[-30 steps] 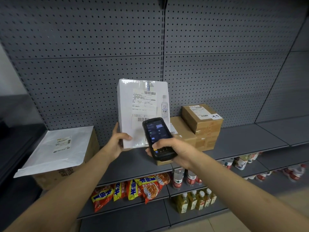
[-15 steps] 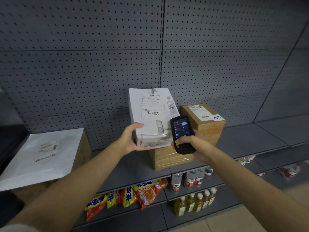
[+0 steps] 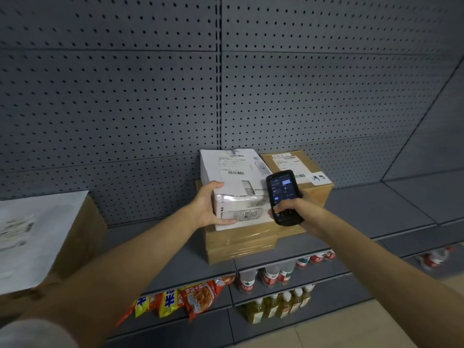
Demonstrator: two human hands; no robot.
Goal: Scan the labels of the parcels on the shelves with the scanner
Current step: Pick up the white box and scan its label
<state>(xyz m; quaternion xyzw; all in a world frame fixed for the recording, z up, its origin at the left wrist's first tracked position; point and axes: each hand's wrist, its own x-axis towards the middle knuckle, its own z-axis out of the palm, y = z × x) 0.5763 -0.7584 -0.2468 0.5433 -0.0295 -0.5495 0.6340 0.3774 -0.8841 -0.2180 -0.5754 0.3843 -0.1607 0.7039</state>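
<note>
A white parcel (image 3: 234,177) with a barcode label on top lies flat on a low brown carton (image 3: 241,243) on the grey shelf (image 3: 376,207). My left hand (image 3: 209,207) grips the parcel's left front corner. My right hand (image 3: 300,210) holds a black handheld scanner (image 3: 282,194), screen lit and facing me, just right of the white parcel. Behind the scanner stands a brown cardboard parcel (image 3: 317,192) with a label and a handwritten white tag on top.
At the far left a white mailer bag (image 3: 32,237) lies on a brown box (image 3: 82,237). Below the shelf are snack packs (image 3: 190,297) and drink bottles (image 3: 276,305). Grey pegboard forms the back wall. The shelf runs on to the right.
My left hand has tipped the white parcel from upright to flat and set it down on the low carton. The scanner has moved right and further in, beside the parcel.
</note>
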